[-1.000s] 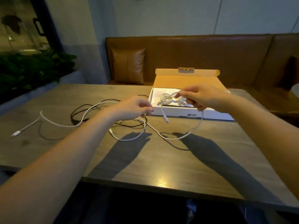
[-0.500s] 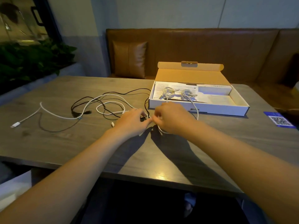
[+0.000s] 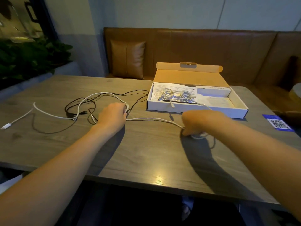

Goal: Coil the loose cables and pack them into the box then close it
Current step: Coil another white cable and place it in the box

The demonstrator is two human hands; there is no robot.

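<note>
The right hand point(image 3: 197, 123) is closed on a white cable point(image 3: 154, 119), fingers curled down against the table point(image 3: 146, 152) with a small loop of the same cable showing under and just right of the knuckles. From that grip the cable runs taut to the left, just above the wood, into the left hand point(image 3: 113, 115), which is also closed around it; more white cable loops up over the top of that fist.

Taking the box point(image 3: 195, 110) as the landmark: both hands are on its near side, the right hand just in front of its front wall, the left hand in front of and beyond its left corner. A strand of white cable rises from behind the right hand, crosses the front wall and ends with a plug lying inside the box. Inside, toward the left half, two coiled white cables point(image 3: 167, 92) lie side by side on printed paper sheets point(image 3: 216, 101). The lid point(image 3: 189, 75) stands open, tilted back on the far side.

Left of the box, past the left hand, loose black cables point(image 3: 78, 106) tangle with a second white cable point(image 3: 48, 112), whose plug end lies farthest from the box near the table's left edge. Right of the box, a blue QR-code card point(image 3: 277, 123) lies flat. Behind the box runs a brown leather bench point(image 3: 195, 46) with a cushion point(image 3: 127, 59); leafy plants point(image 3: 29, 56) stand far to the left.
</note>
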